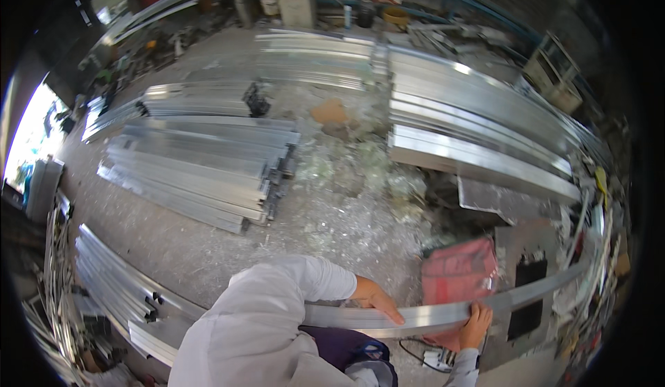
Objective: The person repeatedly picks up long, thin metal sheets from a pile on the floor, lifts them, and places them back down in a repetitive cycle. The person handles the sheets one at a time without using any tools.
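Observation:
A long silvery aluminium profile (436,314) lies across in front of me, stretching from my lap toward the right. My left hand (377,298) reaches over its far edge and holds it, one digit lying along the upper face. Farther right, my right hand (475,326) grips the same profile from the near side, with its fingertips curled over the metal. The undersides of both grips are hidden. Behind and below the profile, between my hands, sits a red bag or cover (458,273).
Bundles of aluminium profiles lie on the floor at left (201,165), near left (114,283) and far centre (315,58). A larger stack (478,117) stands at right. Crumpled clear plastic film (346,179) covers the middle floor. A dark cable (415,354) lies near my right forearm.

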{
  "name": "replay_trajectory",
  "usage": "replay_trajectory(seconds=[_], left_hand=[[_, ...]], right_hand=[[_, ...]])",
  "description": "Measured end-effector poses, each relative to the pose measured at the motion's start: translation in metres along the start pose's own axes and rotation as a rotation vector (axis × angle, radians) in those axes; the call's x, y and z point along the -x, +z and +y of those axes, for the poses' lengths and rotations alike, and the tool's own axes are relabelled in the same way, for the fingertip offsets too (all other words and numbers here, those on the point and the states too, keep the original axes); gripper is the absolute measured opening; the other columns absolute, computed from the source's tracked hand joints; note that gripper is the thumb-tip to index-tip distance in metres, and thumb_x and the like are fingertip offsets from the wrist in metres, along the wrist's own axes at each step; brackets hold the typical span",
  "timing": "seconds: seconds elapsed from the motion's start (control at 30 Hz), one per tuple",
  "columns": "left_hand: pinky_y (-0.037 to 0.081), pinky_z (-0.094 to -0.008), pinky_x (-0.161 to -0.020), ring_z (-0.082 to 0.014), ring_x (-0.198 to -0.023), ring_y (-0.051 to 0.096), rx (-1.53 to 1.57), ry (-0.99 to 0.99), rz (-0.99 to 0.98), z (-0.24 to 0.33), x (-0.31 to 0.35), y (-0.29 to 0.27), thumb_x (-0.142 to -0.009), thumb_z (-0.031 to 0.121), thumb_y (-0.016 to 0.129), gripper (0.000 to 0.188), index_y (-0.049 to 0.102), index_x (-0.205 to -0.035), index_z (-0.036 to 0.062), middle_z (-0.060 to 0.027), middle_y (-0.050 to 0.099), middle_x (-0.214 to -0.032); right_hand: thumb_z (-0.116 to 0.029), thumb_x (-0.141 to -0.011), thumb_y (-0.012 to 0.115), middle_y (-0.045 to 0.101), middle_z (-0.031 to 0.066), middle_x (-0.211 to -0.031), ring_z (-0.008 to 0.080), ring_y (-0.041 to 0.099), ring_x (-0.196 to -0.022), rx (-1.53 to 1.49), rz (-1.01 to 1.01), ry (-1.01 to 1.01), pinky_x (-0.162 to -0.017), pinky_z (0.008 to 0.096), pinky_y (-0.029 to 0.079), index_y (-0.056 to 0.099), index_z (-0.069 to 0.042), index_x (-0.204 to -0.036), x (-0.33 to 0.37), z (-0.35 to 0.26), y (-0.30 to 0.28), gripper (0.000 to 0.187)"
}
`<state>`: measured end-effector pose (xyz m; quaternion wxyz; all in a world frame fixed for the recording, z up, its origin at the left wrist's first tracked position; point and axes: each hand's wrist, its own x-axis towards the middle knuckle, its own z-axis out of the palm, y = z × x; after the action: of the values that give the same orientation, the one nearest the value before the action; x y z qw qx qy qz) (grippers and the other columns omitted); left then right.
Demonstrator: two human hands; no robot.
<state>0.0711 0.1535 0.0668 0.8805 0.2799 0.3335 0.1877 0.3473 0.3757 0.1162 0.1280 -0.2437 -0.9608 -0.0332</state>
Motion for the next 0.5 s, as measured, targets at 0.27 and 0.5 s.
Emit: replay_trajectory(seconds=[0.27, 0.5], left_hand=[[0.046, -0.0407, -0.097, -0.0356, -0.116, 0.057, -0.783, 0.079, 0.257, 0.099, -0.098, -0.049, -0.074, 0.053, 0.074, 0.088, 0.05, -0.127, -0.0127, -0.0281, 0.056, -0.128], [0.03, -0.0436, -0.113, -0.0385, -0.137, 0.036, -0.76, 0.08, 0.292, -0.017, -0.022, -0.055, -0.078, 0.063, 0.069, 0.105, 0.027, -0.148, -0.0034, -0.027, 0.035, -0.149]], right_hand=[[-0.001, -0.067, 0.072, 0.047, 0.0168, -0.133, 0.038, 0.045, -0.121, 0.104, -0.227, 0.115, -0.105, 0.0451, 0.038, 0.048, -0.011, -0.138, -0.032, 0.097, -0.01, 0.075], [-0.016, -0.053, 0.087, 0.052, 0.0201, -0.121, 0.0436, 0.046, -0.118, 0.097, -0.368, -0.14, -0.105, 0.0502, 0.037, 0.053, -0.002, -0.103, -0.049, 0.06, 0.022, 0.062]])
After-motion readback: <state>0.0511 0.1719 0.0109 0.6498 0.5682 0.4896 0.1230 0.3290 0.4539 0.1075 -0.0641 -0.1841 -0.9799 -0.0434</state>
